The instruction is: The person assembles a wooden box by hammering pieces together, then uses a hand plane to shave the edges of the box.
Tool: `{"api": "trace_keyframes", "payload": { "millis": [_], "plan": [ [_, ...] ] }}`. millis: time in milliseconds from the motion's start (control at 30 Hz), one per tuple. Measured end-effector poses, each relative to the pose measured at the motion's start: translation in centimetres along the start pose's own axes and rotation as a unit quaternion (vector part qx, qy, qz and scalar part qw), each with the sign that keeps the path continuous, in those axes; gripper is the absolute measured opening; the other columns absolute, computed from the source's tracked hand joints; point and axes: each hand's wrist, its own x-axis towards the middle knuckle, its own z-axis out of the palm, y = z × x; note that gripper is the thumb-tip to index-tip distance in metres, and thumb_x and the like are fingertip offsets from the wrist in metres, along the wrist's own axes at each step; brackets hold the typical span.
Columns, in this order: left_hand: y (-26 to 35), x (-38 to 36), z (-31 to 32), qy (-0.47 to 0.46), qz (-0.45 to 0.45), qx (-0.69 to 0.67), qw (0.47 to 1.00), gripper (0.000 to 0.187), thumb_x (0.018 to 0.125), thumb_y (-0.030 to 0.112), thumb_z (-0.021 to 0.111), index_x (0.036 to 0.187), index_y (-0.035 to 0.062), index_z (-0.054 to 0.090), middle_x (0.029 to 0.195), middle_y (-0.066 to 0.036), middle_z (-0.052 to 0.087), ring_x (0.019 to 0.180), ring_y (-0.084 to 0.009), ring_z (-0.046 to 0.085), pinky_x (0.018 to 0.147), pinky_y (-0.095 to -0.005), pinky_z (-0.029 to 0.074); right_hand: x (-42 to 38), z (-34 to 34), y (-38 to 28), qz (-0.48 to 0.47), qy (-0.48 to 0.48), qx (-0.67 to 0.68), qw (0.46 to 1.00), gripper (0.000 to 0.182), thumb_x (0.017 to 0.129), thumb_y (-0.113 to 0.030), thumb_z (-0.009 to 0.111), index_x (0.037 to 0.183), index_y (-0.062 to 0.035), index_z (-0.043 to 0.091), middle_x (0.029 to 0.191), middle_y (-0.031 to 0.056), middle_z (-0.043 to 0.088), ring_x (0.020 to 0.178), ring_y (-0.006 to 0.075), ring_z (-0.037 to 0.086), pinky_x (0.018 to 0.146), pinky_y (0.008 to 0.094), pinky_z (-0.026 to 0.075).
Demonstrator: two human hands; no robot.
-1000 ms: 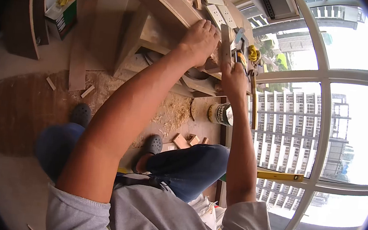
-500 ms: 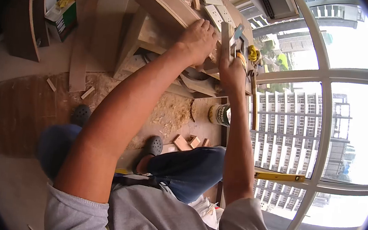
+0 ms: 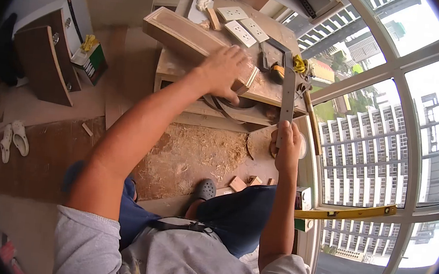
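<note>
My left hand [image 3: 224, 74] lies across the near end of a long wooden panel with a moulded edge [image 3: 184, 36], fingers over its top and thumb on the near side. The panel rests on a wooden workbench [image 3: 271, 92]. My right hand [image 3: 288, 146] is closed round the lower end of a long flat grey bar with small holes [image 3: 288, 93]. This bar stands upright in view beside the bench's right edge. An orange and black tape measure [image 3: 277, 73] sits just left of the bar, near a dark angled frame [image 3: 277, 45].
White socket plates [image 3: 239, 33] and a wood offcut [image 3: 213, 19] lie farther back on the bench. Wood shavings [image 3: 197, 148] cover the floor. A yellow spirit level [image 3: 349, 213] lies by the window at right. Cabinet doors [image 3: 39, 64] lean at left.
My right hand has come down and toward me with the flat bar, clear of the panel's end. My left hand stays on the panel with fingers more spread. The view has shifted.
</note>
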Motion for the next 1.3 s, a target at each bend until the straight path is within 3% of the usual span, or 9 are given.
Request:
{"api": "trace_keyframes", "payload": {
  "millis": [200,267,467,533,633,867,967,1200,1300],
  "plan": [
    [10.3,-6.0,-2.2,0.016,0.352,-0.201,0.914,0.096,0.08,0.061,0.079,0.151,0.0027,0.05,0.155,-0.024,0.048,0.148,-0.0386,0.044,0.125,-0.0533,0.03,2.0,-1.2,3.6,-0.026,0.02,0.099,0.995,0.032,0.111,-0.039,0.052,0.097,-0.0105,0.054,0.069,-0.0001,0.052,0.051,0.008,0.043,0.042,0.0239,0.031],
    [10.4,-7.0,-1.8,-0.062,0.254,-0.177,0.949,0.091,0.079,0.053,0.083,0.149,0.0043,0.052,0.152,-0.025,0.05,0.146,-0.0385,0.045,0.124,-0.0534,0.033,0.9,-1.1,3.0,-0.025,0.011,0.121,0.992,0.028,0.112,-0.035,0.052,0.099,-0.0098,0.054,0.07,-0.0002,0.052,0.053,0.0082,0.044,0.044,0.0244,0.032],
    [2.4,-2.0,-3.9,0.058,0.081,-0.051,0.994,0.116,0.071,0.053,0.09,0.159,0.0011,0.036,0.157,-0.026,0.04,0.152,-0.0403,0.033,0.129,-0.0517,0.023,-1.3,0.5,0.8,0.054,-0.05,0.327,0.942,0.04,0.108,-0.04,0.06,0.131,-0.0073,0.057,0.092,0.0033,0.062,0.071,0.0139,0.055,0.059,0.0277,0.044],
    [-0.6,0.3,-3.3,-0.057,-0.007,0.054,0.997,0.131,0.064,0.057,0.092,0.163,0.0013,0.027,0.156,-0.026,0.04,0.153,-0.041,0.029,0.13,-0.0509,0.018,-1.0,0.0,1.5,0.069,-0.05,0.321,0.943,0.041,0.106,-0.042,0.062,0.131,-0.0088,0.056,0.095,0.003,0.063,0.072,0.0136,0.056,0.059,0.027,0.044],
    [-3.0,2.6,-3.7,-0.18,-0.007,0.032,0.983,0.123,0.062,0.057,0.094,0.156,0.0019,0.039,0.149,-0.02,0.049,0.143,-0.0384,0.042,0.124,-0.0505,0.028,-0.4,-1.0,3.1,0.07,-0.072,0.355,0.929,0.036,0.107,-0.039,0.061,0.127,-0.0092,0.057,0.091,0.0027,0.062,0.071,0.0123,0.058,0.058,0.0266,0.044],
    [-6.6,1.0,-4.2,-0.176,0.066,-0.011,0.982,0.121,0.057,0.056,0.095,0.154,0.0059,0.043,0.131,-0.019,0.052,0.131,-0.0393,0.048,0.113,-0.0497,0.037,-0.3,-0.7,3.8,0.033,-0.046,0.269,0.961,0.032,0.109,-0.041,0.059,0.119,-0.0099,0.057,0.087,0.0028,0.062,0.065,0.0126,0.058,0.054,0.0269,0.043],
    [-5.6,-0.8,-5.6,-0.216,-0.041,-0.016,0.975,0.118,0.059,0.053,0.094,0.155,0.0067,0.044,0.14,-0.021,0.05,0.135,-0.0406,0.045,0.118,-0.0495,0.034,-0.3,0.3,3.6,0.006,-0.04,0.245,0.969,0.032,0.11,-0.042,0.057,0.113,-0.0098,0.057,0.087,0.003,0.063,0.064,0.0123,0.058,0.055,0.0278,0.046],
    [-0.6,-0.9,-4.6,-0.169,-0.139,0.06,0.974,0.13,0.06,0.054,0.095,0.156,-0.007,0.031,0.154,-0.026,0.042,0.15,-0.0418,0.033,0.128,-0.0493,0.022,1.0,3.0,2.2,-0.049,-0.024,0.104,0.993,0.034,0.112,-0.04,0.054,0.1,-0.0086,0.053,0.079,0.0008,0.055,0.06,0.0076,0.051,0.051,0.0252,0.043],
    [-0.7,-2.7,-2.9,0.001,-0.131,-0.002,0.991,0.119,0.063,0.047,0.096,0.153,-0.0049,0.038,0.152,-0.026,0.043,0.151,-0.0423,0.034,0.128,-0.0504,0.024,2.8,4.7,0.4,-0.039,0.027,-0.038,0.998,0.037,0.109,-0.034,0.059,0.09,-0.003,0.052,0.073,0.004,0.055,0.063,0.0127,0.055,0.056,0.0333,0.045]
  ]
}}
